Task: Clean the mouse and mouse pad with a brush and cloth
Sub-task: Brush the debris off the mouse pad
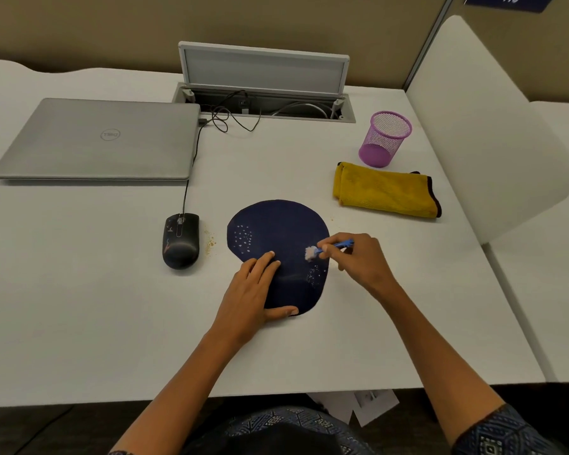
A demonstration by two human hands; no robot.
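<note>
Mouse pad (278, 238), dark blue, flat near the desk's (79, 307) front edge, mouse (181, 240) just beside it to the left, yellow cloth (383, 190) folded toward the right edge. Purple mesh cup (384, 138) behind the cloth, nothing visible inside. Left hand (250, 297) pressed flat on the pad, fingers straight and together; right hand (358, 257) pinching a blue brush (326, 248), white bristles touching the pad.

Open white desk surface (79, 307) fills the lower left and the bottom centre of the frame. The closed silver laptop (99, 139) blocks the upper left, with the black wired mouse (180, 240) just below it. At upper right, the folded yellow cloth (386, 191) and purple mesh cup (384, 138) narrow the way beside the white side partition (493, 126).
</note>
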